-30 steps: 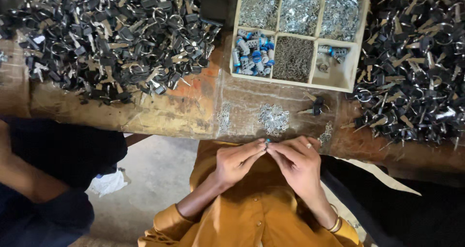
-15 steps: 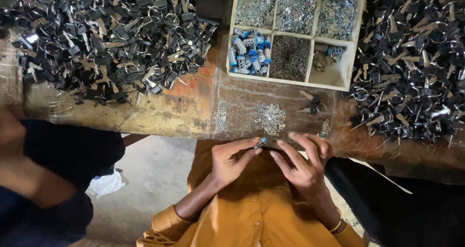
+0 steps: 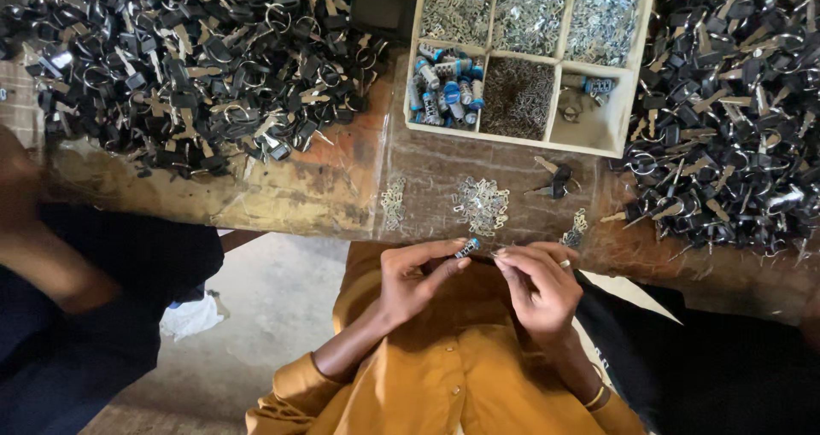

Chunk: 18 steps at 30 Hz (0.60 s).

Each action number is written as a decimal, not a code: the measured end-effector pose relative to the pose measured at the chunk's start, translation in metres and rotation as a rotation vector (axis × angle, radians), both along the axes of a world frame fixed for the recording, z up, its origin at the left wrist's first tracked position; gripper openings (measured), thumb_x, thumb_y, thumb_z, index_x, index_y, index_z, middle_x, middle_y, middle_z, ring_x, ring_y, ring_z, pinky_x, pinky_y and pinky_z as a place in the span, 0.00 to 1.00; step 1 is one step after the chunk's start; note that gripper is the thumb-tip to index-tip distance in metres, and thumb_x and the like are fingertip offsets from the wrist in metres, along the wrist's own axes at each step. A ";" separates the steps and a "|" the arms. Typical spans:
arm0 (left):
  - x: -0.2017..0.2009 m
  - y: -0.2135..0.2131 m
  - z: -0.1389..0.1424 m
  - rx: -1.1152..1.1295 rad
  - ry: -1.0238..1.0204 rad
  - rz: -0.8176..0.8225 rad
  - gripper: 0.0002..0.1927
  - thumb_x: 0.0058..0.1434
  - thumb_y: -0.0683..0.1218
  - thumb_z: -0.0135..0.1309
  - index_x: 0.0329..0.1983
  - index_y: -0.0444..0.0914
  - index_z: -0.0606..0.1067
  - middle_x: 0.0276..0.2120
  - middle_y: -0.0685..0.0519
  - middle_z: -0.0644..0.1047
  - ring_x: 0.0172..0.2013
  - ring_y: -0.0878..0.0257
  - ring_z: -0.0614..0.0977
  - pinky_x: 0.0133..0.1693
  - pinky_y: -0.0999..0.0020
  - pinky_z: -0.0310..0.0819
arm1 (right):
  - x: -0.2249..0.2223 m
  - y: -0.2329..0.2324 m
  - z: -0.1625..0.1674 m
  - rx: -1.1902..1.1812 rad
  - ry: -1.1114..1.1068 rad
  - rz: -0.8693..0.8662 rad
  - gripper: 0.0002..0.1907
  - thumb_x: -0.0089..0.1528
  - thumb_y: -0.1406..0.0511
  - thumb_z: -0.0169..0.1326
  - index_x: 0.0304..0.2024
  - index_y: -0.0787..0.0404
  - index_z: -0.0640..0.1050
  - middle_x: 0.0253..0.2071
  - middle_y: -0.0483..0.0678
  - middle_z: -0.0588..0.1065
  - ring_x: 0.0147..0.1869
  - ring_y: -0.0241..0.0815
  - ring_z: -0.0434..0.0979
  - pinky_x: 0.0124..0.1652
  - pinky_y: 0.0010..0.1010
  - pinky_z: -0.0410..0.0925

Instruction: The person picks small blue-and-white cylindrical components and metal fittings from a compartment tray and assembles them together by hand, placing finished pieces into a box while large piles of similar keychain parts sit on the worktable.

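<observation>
In the left hand [image 3: 416, 274] grip, a small cylinder [image 3: 467, 248]

Head view, seemingly straight down, close.

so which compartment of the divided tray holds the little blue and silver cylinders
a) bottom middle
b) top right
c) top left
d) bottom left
d: the blue and silver cylinders lie in the bottom left compartment of the divided tray, beside the dark pins in the bottom middle one, while the top row holds only silvery metal bits.
</observation>
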State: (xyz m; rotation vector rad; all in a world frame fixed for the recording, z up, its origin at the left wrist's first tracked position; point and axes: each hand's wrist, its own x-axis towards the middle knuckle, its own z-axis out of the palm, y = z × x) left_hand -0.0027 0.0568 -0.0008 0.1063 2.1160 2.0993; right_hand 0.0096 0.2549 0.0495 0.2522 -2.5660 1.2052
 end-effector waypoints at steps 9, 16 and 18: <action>0.002 0.000 -0.002 -0.003 0.041 -0.033 0.13 0.60 0.37 0.66 0.48 0.32 0.82 0.47 0.45 0.84 0.44 0.63 0.87 0.45 0.71 0.84 | -0.008 -0.025 0.000 -0.182 -0.032 -0.075 0.14 0.57 0.77 0.67 0.41 0.65 0.76 0.38 0.48 0.81 0.42 0.41 0.79 0.40 0.27 0.68; -0.005 -0.006 0.005 -0.286 0.494 -0.116 0.14 0.59 0.37 0.66 0.49 0.34 0.81 0.48 0.44 0.83 0.43 0.58 0.88 0.40 0.70 0.83 | -0.006 -0.006 0.006 0.053 -0.130 0.020 0.11 0.54 0.72 0.69 0.38 0.60 0.82 0.34 0.46 0.81 0.38 0.41 0.77 0.43 0.32 0.66; -0.003 -0.004 0.008 -0.260 0.428 -0.106 0.13 0.60 0.37 0.66 0.47 0.35 0.81 0.48 0.46 0.83 0.43 0.59 0.88 0.42 0.71 0.84 | -0.007 0.015 0.007 0.050 -0.140 -0.052 0.11 0.58 0.72 0.66 0.43 0.58 0.83 0.41 0.43 0.82 0.42 0.41 0.77 0.47 0.29 0.68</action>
